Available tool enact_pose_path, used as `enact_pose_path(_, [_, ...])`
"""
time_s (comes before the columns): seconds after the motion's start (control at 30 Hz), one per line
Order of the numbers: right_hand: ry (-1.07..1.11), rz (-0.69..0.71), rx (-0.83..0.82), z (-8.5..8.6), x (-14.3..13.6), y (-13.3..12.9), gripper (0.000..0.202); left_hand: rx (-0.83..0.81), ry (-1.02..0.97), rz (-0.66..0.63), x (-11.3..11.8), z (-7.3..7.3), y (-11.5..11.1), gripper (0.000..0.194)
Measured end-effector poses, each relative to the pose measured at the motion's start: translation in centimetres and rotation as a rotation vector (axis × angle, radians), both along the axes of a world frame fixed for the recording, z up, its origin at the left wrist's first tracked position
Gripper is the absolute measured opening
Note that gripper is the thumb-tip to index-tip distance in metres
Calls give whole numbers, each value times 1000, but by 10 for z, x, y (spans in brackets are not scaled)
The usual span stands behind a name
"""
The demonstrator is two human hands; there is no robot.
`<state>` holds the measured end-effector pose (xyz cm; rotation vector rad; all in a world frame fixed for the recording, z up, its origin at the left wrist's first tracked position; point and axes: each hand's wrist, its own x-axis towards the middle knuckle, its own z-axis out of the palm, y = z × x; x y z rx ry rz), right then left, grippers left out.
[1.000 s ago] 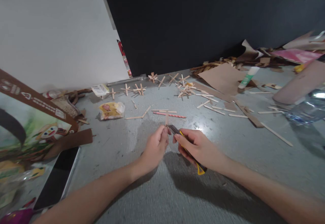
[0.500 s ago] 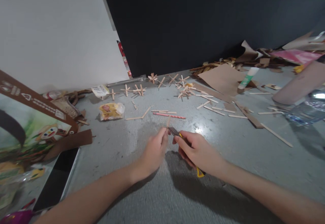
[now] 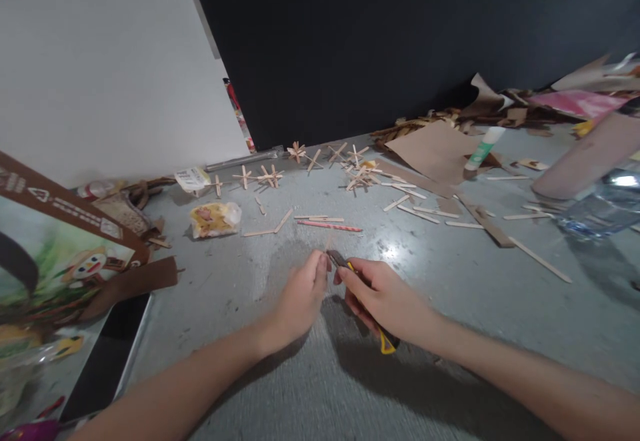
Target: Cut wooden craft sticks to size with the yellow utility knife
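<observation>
Between the fingertips of my left hand (image 3: 303,294) a thin wooden craft stick (image 3: 328,242) is pinched, its upper end poking out above the fingers. My right hand (image 3: 383,297) is wrapped around a yellow and black utility knife (image 3: 387,339). The knife's blade end (image 3: 337,258) meets the stick close to my left fingertips; the exact contact is too small to make out. Just beyond my hands lies a red patterned pencil (image 3: 330,226), with loose craft sticks (image 3: 319,218) beside it.
Star-shaped stick pieces (image 3: 270,175) stand along the back. To the left are a yellow packet (image 3: 215,219), a phone (image 3: 107,354) and a printed carton (image 3: 85,227). Cardboard (image 3: 430,151), a glue stick (image 3: 484,147), scattered sticks (image 3: 417,214) and a clear plastic container (image 3: 603,207) lie right.
The whole view has shifted slightly, so things sit a little further left. Both hands keep their hold, and the knife stays against the stick with only a small movement.
</observation>
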<state>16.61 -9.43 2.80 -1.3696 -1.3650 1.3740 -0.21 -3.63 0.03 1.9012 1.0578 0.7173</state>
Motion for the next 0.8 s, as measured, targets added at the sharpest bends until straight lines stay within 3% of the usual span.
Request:
enact_pose_path(0.23, [152,23,-51,-9,-10,-4,35,-203,-235,38,5,-10,-2,53])
enact_pose_path(0.8, [301,32,-60,-11,-12,-5,42,-495,-383,60,12,11,-1,67])
